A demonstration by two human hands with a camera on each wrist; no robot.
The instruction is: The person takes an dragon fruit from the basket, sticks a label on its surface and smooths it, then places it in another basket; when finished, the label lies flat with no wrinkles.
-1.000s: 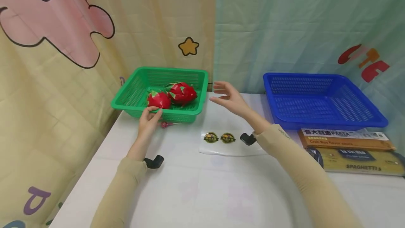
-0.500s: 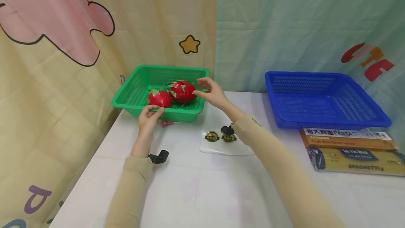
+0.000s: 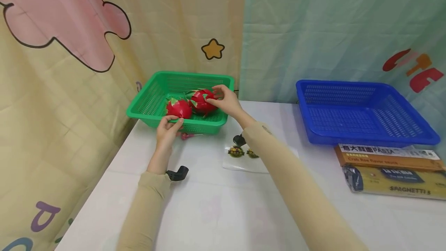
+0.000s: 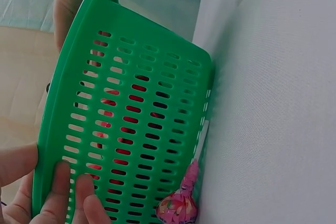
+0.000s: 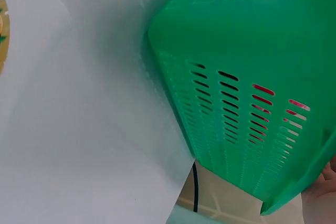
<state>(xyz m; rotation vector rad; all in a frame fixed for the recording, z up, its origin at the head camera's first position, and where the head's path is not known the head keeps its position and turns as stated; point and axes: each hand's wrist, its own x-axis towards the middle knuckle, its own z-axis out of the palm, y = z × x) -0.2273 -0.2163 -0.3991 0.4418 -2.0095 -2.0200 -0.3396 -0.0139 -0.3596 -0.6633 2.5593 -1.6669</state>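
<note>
Two red dragon fruits with green-tipped scales lie side by side in a green basket (image 3: 143, 118). My left hand (image 3: 166, 133) pinches the basket's front rim; the left wrist view shows the thumb at the rim and fingers (image 4: 58, 187) against the slotted wall. Over the right side reaches my right hand (image 3: 226, 102), its thumb and fingers curved about the end of the right dragon fruit (image 3: 202, 103). The left dragon fruit (image 3: 179, 109) sits just behind the left hand. A pink-wrapped lollipop (image 4: 178, 203) lies on the table against the basket's base.
On the right stands a blue basket (image 3: 369, 140). In front of it lie an orange pasta box (image 3: 386, 161) and a spaghetti packet (image 3: 400, 183). A clear sheet with two round stickers (image 3: 240, 162) is partly under the right forearm. Printed curtains (image 3: 278, 30) hang behind the table.
My right hand has moved left from beside the green basket, over its rim, to the right dragon fruit. The left hand stays at the front rim.
</note>
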